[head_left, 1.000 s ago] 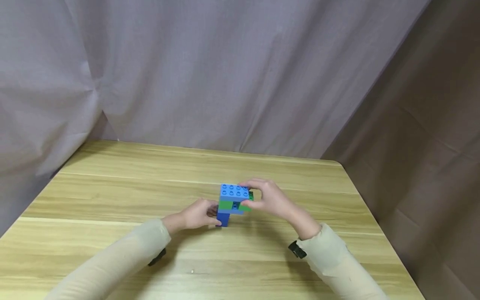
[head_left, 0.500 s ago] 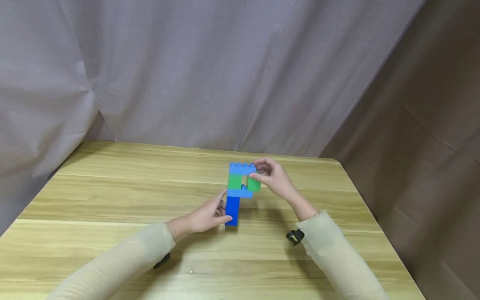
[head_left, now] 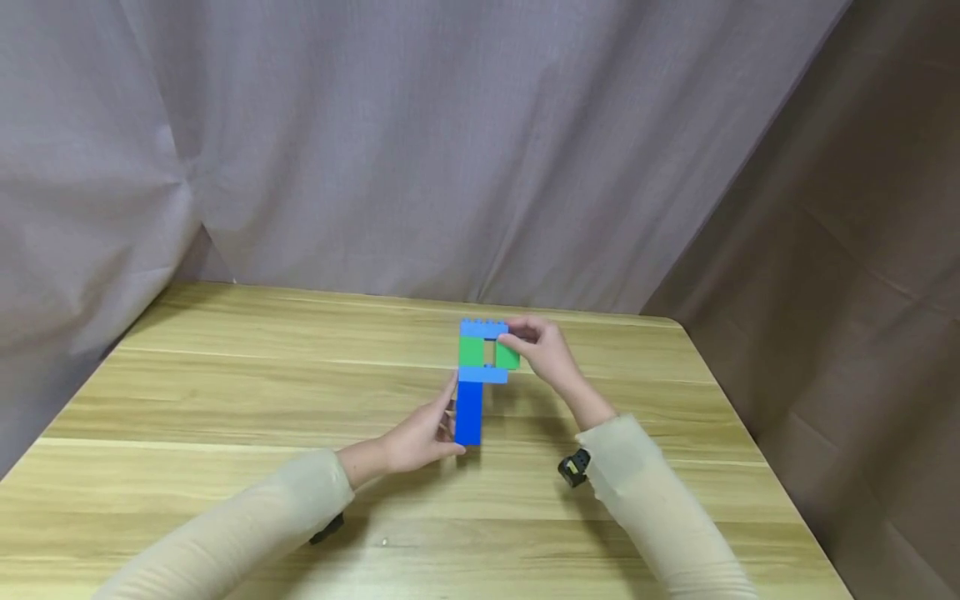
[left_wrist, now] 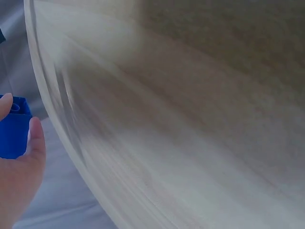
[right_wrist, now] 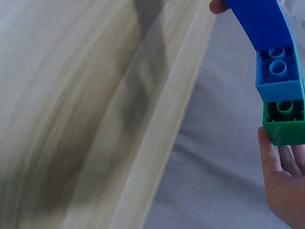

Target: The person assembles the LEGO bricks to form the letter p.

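Note:
Both hands hold one assembly of toy building bricks, shaped like a letter P. A dark blue column (head_left: 468,414) forms its lower left. Above it sit a light blue brick (head_left: 483,375), a left green brick (head_left: 471,352) and a right green brick (head_left: 508,356) with a gap between, and a light blue top brick (head_left: 483,331) with studs. My left hand (head_left: 415,437) grips the column, thumb at its lower end. At the upper right, my right hand (head_left: 551,354) pinches the right green brick, which juts past the light blue ones. The right wrist view shows hollow undersides of a green brick (right_wrist: 286,132).
The assembly is held over a wood-grain table (head_left: 300,392). Grey cloth (head_left: 375,150) hangs behind the table, and a darker brown-grey cloth (head_left: 847,250) hangs to the right. A tiny pale speck (head_left: 385,542) lies near the front.
The assembly has been raised and tilted, so its front now faces the head camera and its top studs show edge-on. Both hands keep their hold; the right hand has moved up and slightly right.

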Tool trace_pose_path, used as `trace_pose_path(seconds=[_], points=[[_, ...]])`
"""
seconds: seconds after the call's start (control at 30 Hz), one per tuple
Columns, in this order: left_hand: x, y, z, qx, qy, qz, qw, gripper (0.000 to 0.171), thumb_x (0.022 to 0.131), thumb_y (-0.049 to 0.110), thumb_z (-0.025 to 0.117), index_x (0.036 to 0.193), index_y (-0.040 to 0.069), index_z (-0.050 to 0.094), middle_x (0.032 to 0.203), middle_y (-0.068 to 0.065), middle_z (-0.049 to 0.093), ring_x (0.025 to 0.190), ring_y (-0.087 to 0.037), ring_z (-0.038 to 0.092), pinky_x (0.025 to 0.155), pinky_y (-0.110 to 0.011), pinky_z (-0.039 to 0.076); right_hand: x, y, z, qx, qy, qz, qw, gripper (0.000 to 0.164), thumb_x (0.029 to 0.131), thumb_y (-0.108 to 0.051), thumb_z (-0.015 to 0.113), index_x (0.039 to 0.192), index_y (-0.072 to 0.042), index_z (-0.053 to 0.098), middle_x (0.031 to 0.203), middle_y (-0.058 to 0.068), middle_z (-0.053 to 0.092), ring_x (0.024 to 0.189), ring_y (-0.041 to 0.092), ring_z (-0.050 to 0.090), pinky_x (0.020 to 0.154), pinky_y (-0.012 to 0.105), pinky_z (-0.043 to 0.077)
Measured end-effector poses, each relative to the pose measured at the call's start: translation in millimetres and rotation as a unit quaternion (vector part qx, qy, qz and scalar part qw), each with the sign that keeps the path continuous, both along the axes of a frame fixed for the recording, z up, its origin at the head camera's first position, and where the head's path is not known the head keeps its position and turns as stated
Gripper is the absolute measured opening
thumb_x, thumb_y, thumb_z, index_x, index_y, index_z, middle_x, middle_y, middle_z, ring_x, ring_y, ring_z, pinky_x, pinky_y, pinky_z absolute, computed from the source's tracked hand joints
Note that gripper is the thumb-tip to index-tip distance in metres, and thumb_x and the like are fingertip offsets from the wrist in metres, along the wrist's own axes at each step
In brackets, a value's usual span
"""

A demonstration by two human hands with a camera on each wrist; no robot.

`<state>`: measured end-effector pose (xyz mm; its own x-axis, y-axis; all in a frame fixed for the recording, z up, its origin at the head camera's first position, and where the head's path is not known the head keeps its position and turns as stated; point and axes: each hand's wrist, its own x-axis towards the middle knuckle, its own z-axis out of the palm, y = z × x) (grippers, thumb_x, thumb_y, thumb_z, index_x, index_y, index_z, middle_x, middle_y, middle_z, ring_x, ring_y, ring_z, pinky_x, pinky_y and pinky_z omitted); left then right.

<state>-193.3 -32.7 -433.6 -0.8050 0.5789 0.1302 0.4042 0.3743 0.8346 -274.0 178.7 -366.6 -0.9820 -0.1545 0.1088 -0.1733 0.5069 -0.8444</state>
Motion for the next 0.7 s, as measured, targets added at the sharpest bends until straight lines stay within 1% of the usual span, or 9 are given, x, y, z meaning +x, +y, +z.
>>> trace_pose_path(seconds=[0.1,0.23,0.33,0.4,0.5,0.6,0.63,0.7], points=[[1.0,-1,-0.1,-0.011,0.002,0.004,0.9999,0.101,0.08,0.001,0.07,0.147,-0.002,-0.007,0.112,-0.017,0.056,0.087,-0.016,0.059,0.076,-0.02,0.054,-1.4,0,-6.1,0.006,-0.005,-0.009,1.0,0.035,0.088,-0.019,0.065,0.114,0.003,0.061,0.116,0.021,0.063,0.106,0.032,0.061,0.092,0.039,0.052],[2.4,-1,-0.5,-0.017,-0.006,0.007,0.9998,0.099,0.082,0.003,0.068,0.148,0.0,-0.005,0.114,-0.017,0.058,0.086,-0.015,0.059,0.077,-0.02,0.053,-2.8,1,-13.6,0.017,-0.007,-0.013,1.0,0.035,0.088,-0.019,0.065,0.114,0.004,0.062,0.114,0.022,0.064,0.105,0.032,0.061,0.092,0.039,0.052],[2.2,0,-1.6,-0.018,-0.014,0.011,0.9997,0.096,0.083,0.005,0.068,0.148,0.0,-0.003,0.119,-0.017,0.057,0.086,-0.014,0.059,0.077,-0.021,0.053,-4.1,2,-18.4,0.029,-0.008,-0.017,0.999,0.035,0.089,-0.019,0.064,0.114,0.004,0.062,0.114,0.022,0.064,0.106,0.032,0.061,0.092,0.039,0.052],[1.7,0,-3.0,-0.019,-0.008,0.014,0.9997,0.094,0.084,0.007,0.068,0.148,-0.001,0.001,0.125,-0.02,0.055,0.089,-0.016,0.059,0.08,-0.025,0.054,-5.2,2,-21.8,0.032,-0.015,-0.018,0.999,0.035,0.089,-0.019,0.064,0.116,0.003,0.062,0.115,0.022,0.064,0.107,0.032,0.06,0.093,0.04,0.051],[0.6,1,-5.9,-0.029,0.016,0.022,0.9992,0.091,0.084,0.011,0.069,0.149,0.0,0.006,0.136,-0.022,0.047,0.105,-0.025,0.058,0.094,-0.035,0.051,-6.9,2,-27.9,0.039,-0.032,-0.02,0.999,0.037,0.09,-0.02,0.062,0.12,0.001,0.06,0.12,0.02,0.062,0.111,0.031,0.059,0.094,0.04,0.051],[0.2,0,-9.0,-0.045,0.04,0.039,0.9974,0.088,0.083,0.015,0.07,0.148,-0.001,0.012,0.143,-0.025,0.037,0.124,-0.034,0.048,0.106,-0.044,0.041,-8.8,1,-33.8,0.046,-0.048,-0.017,0.998,0.039,0.092,-0.022,0.06,0.123,0.0,0.058,0.124,0.019,0.06,0.114,0.031,0.057,0.096,0.041,0.05],[0.2,0,-10.0,-0.05,0.045,0.044,0.9968,0.088,0.083,0.016,0.071,0.148,-0.001,0.014,0.144,-0.026,0.035,0.128,-0.036,0.043,0.108,-0.046,0.037,-9.4,1,-35.7,0.047,-0.049,-0.017,0.998,0.039,0.092,-0.022,0.059,0.124,0.0,0.058,0.125,0.019,0.06,0.114,0.031,0.057,0.096,0.041,0.049],[-0.1,0,-12.0,-0.054,0.048,0.053,0.996,0.087,0.083,0.017,0.071,0.147,-0.002,0.016,0.144,-0.027,0.033,0.13,-0.038,0.039,0.11,-0.047,0.035,-10.7,0,-39.5,0.047,-0.054,-0.016,0.997,0.039,0.092,-0.023,0.059,0.125,-0.001,0.057,0.126,0.019,0.059,0.116,0.031,0.056,0.097,0.042,0.049]])
